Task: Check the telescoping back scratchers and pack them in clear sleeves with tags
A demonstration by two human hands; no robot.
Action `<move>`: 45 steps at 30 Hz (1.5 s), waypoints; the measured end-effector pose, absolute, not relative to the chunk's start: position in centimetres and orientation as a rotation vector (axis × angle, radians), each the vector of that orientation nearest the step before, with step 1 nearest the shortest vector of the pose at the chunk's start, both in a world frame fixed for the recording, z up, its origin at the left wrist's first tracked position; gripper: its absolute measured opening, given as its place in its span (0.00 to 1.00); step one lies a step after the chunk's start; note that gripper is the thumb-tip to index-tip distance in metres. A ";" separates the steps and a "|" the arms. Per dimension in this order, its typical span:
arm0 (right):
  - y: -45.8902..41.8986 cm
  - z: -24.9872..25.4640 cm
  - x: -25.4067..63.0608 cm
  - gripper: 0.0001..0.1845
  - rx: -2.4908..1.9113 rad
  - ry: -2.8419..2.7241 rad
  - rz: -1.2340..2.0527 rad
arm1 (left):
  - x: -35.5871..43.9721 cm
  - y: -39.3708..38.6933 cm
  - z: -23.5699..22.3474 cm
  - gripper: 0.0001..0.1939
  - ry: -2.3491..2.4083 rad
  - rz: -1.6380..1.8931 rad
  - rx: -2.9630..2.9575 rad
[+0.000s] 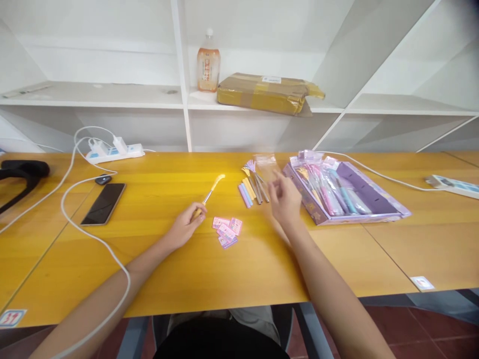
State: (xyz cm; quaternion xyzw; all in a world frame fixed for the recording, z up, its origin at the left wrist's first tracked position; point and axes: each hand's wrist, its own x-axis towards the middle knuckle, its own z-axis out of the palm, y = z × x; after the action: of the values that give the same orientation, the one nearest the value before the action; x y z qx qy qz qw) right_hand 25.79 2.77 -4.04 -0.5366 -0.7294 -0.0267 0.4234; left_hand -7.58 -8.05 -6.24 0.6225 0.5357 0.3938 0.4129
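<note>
My left hand (190, 219) is closed around the yellow handle of a small back scratcher (213, 188), its metal rod and yellow tip pointing up and away. Below it lie several pink and purple cards (226, 231), overlapping. My right hand (285, 198), slightly blurred, hovers with fingers curled together beside the purple box; whatever they pinch, if anything, I cannot make out. Just left of it rest metal rods with yellow and purple claw heads (254, 180), alongside loose purple and yellow handle tubes (247, 192). A clear plastic bag (265, 160) lies behind them.
The purple box (374, 194) at right holds several bagged scratchers (329, 189). A phone (104, 204), a white cable (108, 249) and a power strip (116, 151) are at left. Another power strip (454, 185) sits far right. A bottle (208, 65) and taped carton (265, 93) stand on the shelf.
</note>
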 end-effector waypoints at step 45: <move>-2.0 -2.8 22.3 0.23 -0.745 -1.541 1.580 | -7.8 -7.2 -4.9 0.12 0.965 1.601 0.566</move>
State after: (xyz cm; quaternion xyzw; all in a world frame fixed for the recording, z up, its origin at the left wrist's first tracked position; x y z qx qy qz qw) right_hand 22.35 -2.01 -2.80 -0.2937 -0.6078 0.6232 0.3949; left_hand -7.82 -7.21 -4.93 0.2403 0.4092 0.6791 0.5600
